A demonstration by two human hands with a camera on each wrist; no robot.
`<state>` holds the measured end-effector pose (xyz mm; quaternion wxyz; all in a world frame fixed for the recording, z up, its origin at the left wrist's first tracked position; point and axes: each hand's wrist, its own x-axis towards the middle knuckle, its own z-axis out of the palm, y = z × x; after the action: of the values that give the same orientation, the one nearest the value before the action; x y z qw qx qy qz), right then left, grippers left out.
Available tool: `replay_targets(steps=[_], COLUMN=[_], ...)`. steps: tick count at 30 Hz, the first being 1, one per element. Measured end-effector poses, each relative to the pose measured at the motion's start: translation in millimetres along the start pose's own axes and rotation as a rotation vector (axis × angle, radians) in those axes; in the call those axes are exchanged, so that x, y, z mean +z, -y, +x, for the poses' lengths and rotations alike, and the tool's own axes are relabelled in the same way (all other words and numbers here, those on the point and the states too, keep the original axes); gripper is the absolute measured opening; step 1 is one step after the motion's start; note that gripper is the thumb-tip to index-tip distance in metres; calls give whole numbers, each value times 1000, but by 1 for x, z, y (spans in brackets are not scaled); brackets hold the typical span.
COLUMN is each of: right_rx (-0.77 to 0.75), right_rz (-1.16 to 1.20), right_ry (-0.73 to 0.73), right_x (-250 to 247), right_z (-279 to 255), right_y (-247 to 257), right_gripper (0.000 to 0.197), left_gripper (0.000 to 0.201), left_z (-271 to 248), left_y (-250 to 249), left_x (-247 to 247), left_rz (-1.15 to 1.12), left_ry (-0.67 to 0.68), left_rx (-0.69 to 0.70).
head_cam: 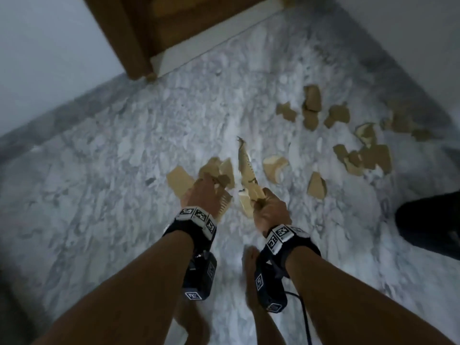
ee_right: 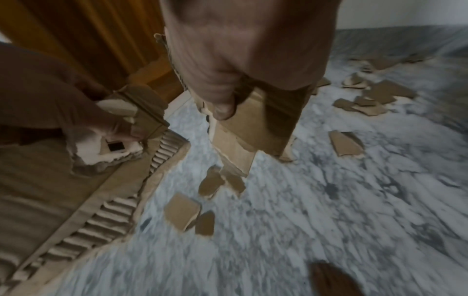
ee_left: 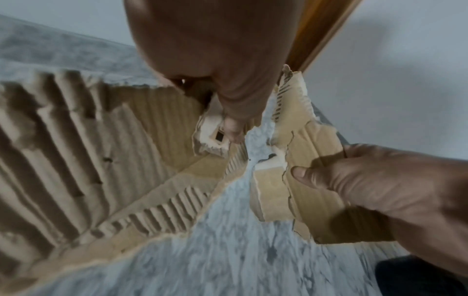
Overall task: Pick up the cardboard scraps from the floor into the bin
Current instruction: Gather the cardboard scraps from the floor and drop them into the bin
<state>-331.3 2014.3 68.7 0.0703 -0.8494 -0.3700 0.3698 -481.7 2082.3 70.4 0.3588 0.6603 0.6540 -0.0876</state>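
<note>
My left hand [head_cam: 201,192] grips a large torn corrugated cardboard piece [ee_left: 76,160] with a white label patch [ee_right: 108,148], thumb pressed on top. Close beside it, my right hand [head_cam: 270,210] pinches a long torn cardboard strip [head_cam: 245,165], its thumb lying on the strip's face [ee_right: 266,124]. Both hands are held above the marble floor [head_cam: 99,195]. Several brown cardboard scraps [head_cam: 311,100] lie scattered on the floor to the right, and a few more scraps [ee_right: 181,210] lie under my hands. No bin is plainly recognisable.
A wooden door [head_cam: 154,28] and a white threshold stand at the far side, with grey walls left and right. A black rounded object [head_cam: 430,222] sits at the right edge; I cannot tell what it is. My bare feet [head_cam: 251,270] are below my wrists.
</note>
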Motion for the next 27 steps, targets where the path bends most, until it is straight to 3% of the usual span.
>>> replay_targets(steps=[7,14,23,25,27], right_rx=[144,296,513,521,533], right_rz=[174,274,334,357,356], right_ry=[-99,-138,-432,-521,-580], right_x=[-84,-191,-353,-381,-402], right_z=[31,73,121,125,128], right_y=[-108,-269,-477,-513,-544], right_gripper=[28,25,19,20,20], left_gripper=[33,31,28,23,33], left_z=[3,2,-25,-39,-52], left_y=[-146,-320,-596,-643,-678], left_x=[43,153,296,327,356], left_rz=[173,167,52,-25,-69], left_ry=[27,148,315,329,299], left_rx=[205,265,576,639,721])
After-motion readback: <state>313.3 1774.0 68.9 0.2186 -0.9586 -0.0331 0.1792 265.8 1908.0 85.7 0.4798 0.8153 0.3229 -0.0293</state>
